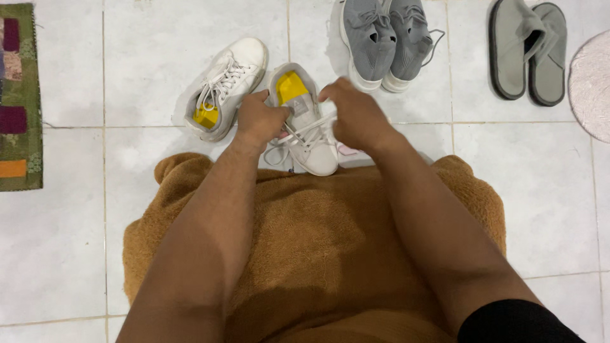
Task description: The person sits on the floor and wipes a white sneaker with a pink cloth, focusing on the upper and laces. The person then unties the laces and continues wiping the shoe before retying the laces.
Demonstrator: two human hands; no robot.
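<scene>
A white sneaker with a yellow insole (304, 121) lies on the floor tiles in front of me, its toe pointing toward me. My left hand (257, 119) grips its left side by the tongue and laces. My right hand (351, 114) is closed on the laces at its right side. White laces run loose between both hands. The matching white sneaker (225, 86) lies just to the left, untouched, toe pointing away.
A brown fleece blanket (318, 254) covers my lap. A pair of grey knit sneakers (384, 38) stands beyond, grey slippers (527, 47) at the upper right, a pale round mat (592, 82) at the right edge, a patchwork rug (19, 95) at the left.
</scene>
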